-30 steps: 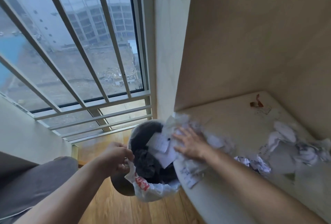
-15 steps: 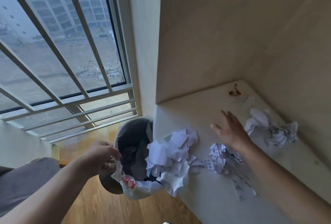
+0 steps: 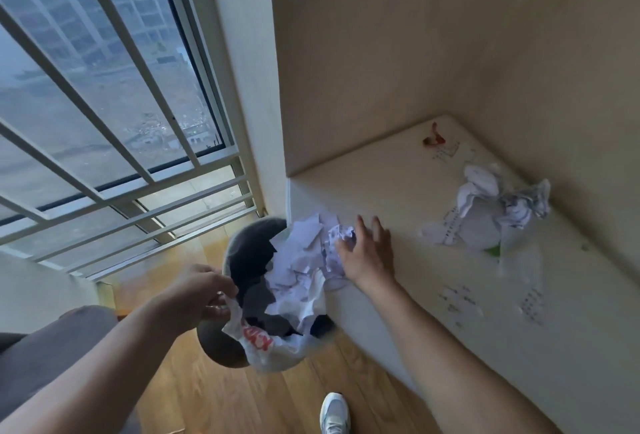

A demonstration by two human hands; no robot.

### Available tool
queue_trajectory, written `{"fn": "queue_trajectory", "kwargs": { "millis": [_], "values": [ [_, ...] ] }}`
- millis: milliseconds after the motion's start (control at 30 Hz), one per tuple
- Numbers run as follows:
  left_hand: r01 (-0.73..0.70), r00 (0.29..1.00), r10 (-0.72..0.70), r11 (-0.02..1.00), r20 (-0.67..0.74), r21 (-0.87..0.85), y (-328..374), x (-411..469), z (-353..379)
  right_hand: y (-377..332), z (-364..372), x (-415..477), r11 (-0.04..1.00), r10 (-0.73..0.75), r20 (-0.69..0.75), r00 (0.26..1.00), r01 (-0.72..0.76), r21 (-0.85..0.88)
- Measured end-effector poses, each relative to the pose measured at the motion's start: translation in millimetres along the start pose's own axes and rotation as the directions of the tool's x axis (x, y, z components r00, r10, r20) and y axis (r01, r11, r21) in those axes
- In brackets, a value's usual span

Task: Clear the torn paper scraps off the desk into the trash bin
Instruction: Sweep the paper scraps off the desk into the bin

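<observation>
A dark round trash bin (image 3: pixel 221 343) lined with a white plastic bag (image 3: pixel 266 354) hangs just below the desk's left edge. My left hand (image 3: pixel 204 291) is shut on the bag's rim at the bin's near side. My right hand (image 3: pixel 367 253) lies flat and open on the cream desk (image 3: pixel 398 191), pressed against a heap of torn white paper scraps (image 3: pixel 304 260) that spills over the edge into the bin. A second crumpled pile of scraps (image 3: pixel 491 211) lies farther right on the desk, untouched. Flat printed scraps (image 3: pixel 495 298) lie nearer me.
A small red scrap (image 3: pixel 433 139) lies in the desk's far corner, where beige walls close it in behind and to the right. A barred window (image 3: pixel 104 121) fills the left. Wooden floor (image 3: pixel 225 399) and my white shoe (image 3: pixel 334 413) are below.
My right hand reached out to the middle of the desk, then swept back left, pushing more scraps to the edge over the bin. My left hand kept its hold on the bag.
</observation>
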State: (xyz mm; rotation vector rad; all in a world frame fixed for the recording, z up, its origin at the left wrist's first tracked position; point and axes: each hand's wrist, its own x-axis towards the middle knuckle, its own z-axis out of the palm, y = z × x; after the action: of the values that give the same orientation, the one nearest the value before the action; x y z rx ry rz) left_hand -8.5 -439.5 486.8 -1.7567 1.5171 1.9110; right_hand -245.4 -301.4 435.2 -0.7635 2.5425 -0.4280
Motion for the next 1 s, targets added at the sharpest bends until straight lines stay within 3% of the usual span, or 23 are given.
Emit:
{"fn": "queue_trajectory", "kwargs": {
  "millis": [133,233,300,400,467,567,633,867,933,1000],
  "values": [
    [-0.002,1.0,0.002,1.0,-0.004,0.003,-1.4,-3.7,-1.1,-45.5,32.6,-11.5,0.978,-0.191,0.144,0.971,0.201,-0.056],
    [-0.003,1.0,0.004,1.0,-0.021,0.014,-1.8,-4.7,-2.8,-63.8,36.0,-25.0,0.939,-0.342,0.302,0.89,0.339,0.063],
    [-0.01,1.0,0.011,1.0,-0.019,0.027,-2.7,-4.6,-3.9,-52.8,21.6,-31.5,0.936,-0.348,0.238,0.907,0.321,0.144],
    [-0.019,0.999,0.02,0.998,-0.025,0.064,-5.5,-5.2,-2.4,0.0,-9.5,-40.4,0.986,-0.108,0.004,0.994,0.106,0.132],
    [-0.026,0.999,0.028,0.997,-0.023,0.074,-6.0,-6.1,-1.0,47.6,-26.3,-51.2,0.984,0.14,-0.087,0.986,-0.129,0.127],
    [-0.022,1.0,0.022,0.998,-0.001,0.06,-4.6,-6.0,0.3,103.2,-32.7,-71.8,0.912,0.396,-0.065,0.916,-0.384,0.143],
    [-0.015,1.0,0.015,0.999,0.007,0.046,-4.3,-5.6,0.3,119.1,-23.4,-80.3,0.905,0.413,-0.04,0.91,-0.405,0.13],
    [-0.009,1.0,0.009,1.0,0.001,0.015,-8.4,-5.9,-0.8,50.9,22.7,-81.6,1.0,0.01,0.009,1.0,-0.01,-0.019],
    [-0.009,1.0,0.009,0.999,-0.012,0.034,-9.1,-5.9,-2.0,15.9,35.3,-84.1,0.985,-0.15,0.037,0.988,0.152,-0.085],
    [-0.012,1.0,0.012,0.999,-0.012,0.041,-9.5,-4.6,-4.0,-15.2,46.5,-93.0,0.952,-0.295,0.159,0.942,0.305,-0.04]
  ]
}}
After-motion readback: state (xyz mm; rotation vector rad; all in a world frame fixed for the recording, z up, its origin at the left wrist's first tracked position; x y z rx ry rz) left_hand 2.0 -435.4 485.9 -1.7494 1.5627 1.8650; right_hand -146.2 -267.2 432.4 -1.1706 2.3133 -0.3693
